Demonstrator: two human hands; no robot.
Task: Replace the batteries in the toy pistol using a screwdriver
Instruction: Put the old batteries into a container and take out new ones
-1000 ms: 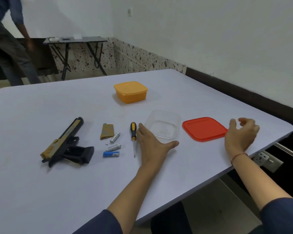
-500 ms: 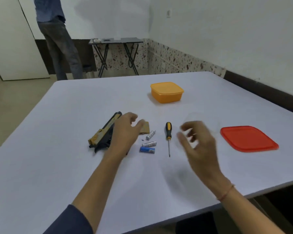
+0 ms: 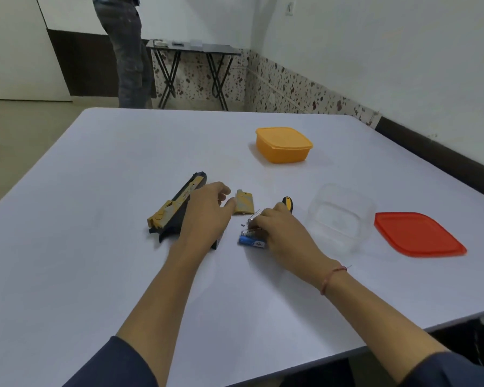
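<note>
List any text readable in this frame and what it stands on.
No text can be read here.
On the blue battery: a white label patch, print too blurred.
On the silver battery beside it: dark lettering, too small.
On the toy pistol slide: a faint marking, unreadable.

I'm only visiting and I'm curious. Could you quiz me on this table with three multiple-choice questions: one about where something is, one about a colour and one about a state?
1. Where is the red lid?
A) flat on the table, right of the clear box
B) on top of the clear box
C) on the floor

2. What colour is the battery nearest the person?
A) red
B) green
C) blue

3. How does the orange box stand?
A) tipped on its side
B) upright with its lid on
C) open

Answers:
1 A: the lid lies on the tabletop beside the clear box.
2 C: its casing is blue.
3 B: a matching lid covers its top.
</note>
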